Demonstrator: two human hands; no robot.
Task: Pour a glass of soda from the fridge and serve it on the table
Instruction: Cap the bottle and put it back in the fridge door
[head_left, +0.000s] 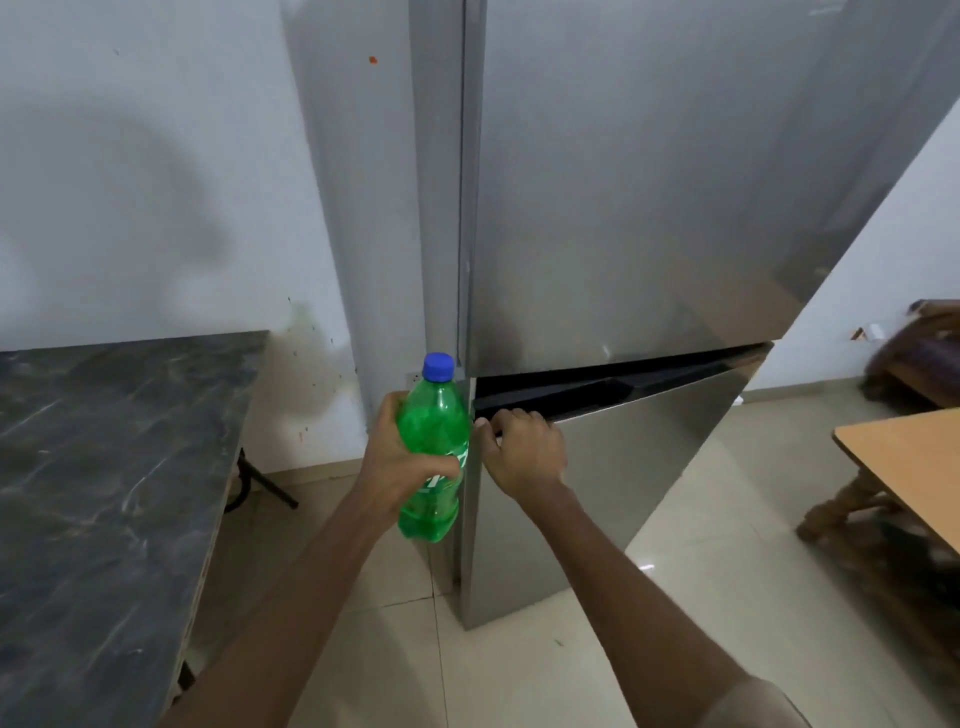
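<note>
Head view: beside the steel fridge (623, 208), bare floor (519, 675) lies open; left hand (400, 457) clasps an upright green soda bottle (434, 447), blue-capped; right hand (524, 447) curls over the lower door's (597, 493) top edge.

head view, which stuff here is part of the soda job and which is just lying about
Part of the job:
- green soda bottle, held in left hand
- fridge, right hand on its lower door
- wooden table

Just there:
- dark marble counter
</note>
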